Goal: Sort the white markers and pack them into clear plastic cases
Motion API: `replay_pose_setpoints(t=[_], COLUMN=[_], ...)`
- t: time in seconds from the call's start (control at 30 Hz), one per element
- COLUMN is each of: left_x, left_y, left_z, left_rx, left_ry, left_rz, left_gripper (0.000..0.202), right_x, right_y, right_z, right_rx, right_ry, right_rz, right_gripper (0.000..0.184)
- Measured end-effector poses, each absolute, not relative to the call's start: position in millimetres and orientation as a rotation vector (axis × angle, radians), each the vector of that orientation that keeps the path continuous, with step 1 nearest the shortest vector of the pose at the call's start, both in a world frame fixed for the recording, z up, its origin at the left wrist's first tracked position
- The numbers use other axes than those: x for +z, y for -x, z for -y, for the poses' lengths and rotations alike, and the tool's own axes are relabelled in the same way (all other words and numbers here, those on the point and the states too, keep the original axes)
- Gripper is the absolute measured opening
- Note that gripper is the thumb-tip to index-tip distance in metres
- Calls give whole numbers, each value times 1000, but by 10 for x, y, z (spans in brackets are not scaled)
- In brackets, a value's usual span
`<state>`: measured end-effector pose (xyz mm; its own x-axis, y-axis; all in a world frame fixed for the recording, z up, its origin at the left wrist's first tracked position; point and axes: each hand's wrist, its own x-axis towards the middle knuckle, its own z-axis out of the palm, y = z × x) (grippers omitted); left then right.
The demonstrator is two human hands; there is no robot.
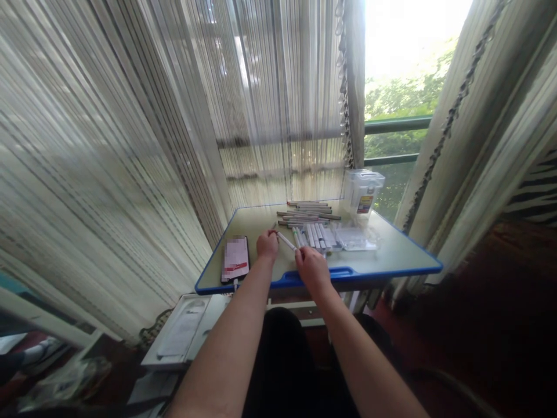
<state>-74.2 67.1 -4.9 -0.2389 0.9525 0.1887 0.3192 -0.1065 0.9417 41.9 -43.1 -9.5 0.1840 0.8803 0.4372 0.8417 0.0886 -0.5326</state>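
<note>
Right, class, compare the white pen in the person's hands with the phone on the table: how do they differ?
Shape: the white pen is slender; the phone is a broad, flat slab.
Pose: the pen is held aslant between the left hand and right hand; the phone lies on the table.
Colour: the pen's barrel looks white; the phone has a dark edge around a light screen.
Shared: both are longer than wide.

We can read no words, brands or numbers here. Right of the frame's centre, a clear plastic container [352,188] bears a small label [365,201] with yellow on it, its print too blurred for us. Below and left of centre, the phone screen [235,255] shows a red patch on pale, pixelated and illegible.
</note>
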Motion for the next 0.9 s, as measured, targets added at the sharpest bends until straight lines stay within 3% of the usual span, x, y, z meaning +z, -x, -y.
replay_pose_setpoints(t=[0.47, 0.77, 0.9], left_x=[41, 79, 111], left_y=[679, 642, 660], left_z=[-550, -494, -479], left_rx=[1550, 1379, 1466], left_ry=[-1302, -1344, -1262], left_rz=[-1214, -1097, -1127], left_gripper=[17, 33, 32], right_x=[-69, -72, -101], right_y=[-406, -397, -397], right_z=[442, 461, 446], right_rx=[109, 51, 51], right_ry=[1729, 1713, 1717], right_rz=[1899, 1885, 1798], right_gripper=[24, 25, 27])
